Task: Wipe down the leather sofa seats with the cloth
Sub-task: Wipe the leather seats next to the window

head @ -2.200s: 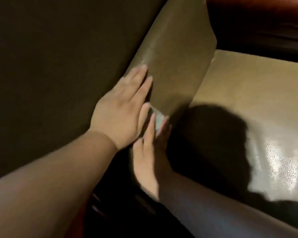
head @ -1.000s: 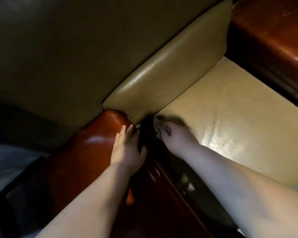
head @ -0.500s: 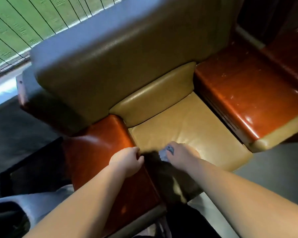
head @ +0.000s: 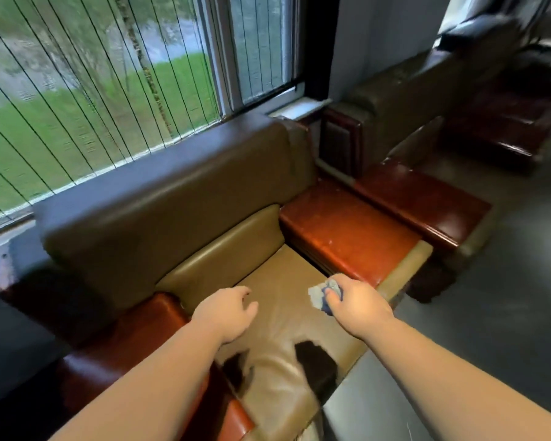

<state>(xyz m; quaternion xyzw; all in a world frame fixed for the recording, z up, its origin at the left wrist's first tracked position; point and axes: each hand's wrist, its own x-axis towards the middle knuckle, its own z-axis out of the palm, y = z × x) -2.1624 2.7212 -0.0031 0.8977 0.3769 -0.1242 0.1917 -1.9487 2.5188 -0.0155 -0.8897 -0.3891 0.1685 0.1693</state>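
1. Right hand point(head: 358, 305): fingers curled round a bunched cloth point(head: 323, 294), blue-grey, which sticks out at the thumb side. Hand and cloth sit over the right-front part of the seat cushion point(head: 280, 281), just beside the right armrest point(head: 347, 233). Can't tell whether the cloth touches the leather.
2. Left hand point(head: 228, 313): holds nothing, fingers loosely curled and relaxed, palm down over the left side of the seat cushion, near the left armrest point(head: 131, 351). Contact with the seat unclear.
3. Both forearms bare, reaching in from the bottom edge, well apart.
4. Seat cushion: tan leather, glossy, with two dark patches near its front edge, between the forearms.
5. Backrest point(head: 172, 218): darker olive-brown leather, upright behind the seat, with a lighter lower pad at its base.
6. Armrests: polished reddish-brown wood tops on both sides of the seat.
7. Window point(head: 93, 90) right behind the backrest, thin vertical lines across the glass, grass outside.
8. A second sofa point(head: 427, 100) stands to the right, beside the right armrest; grey floor point(head: 490, 329) in front.
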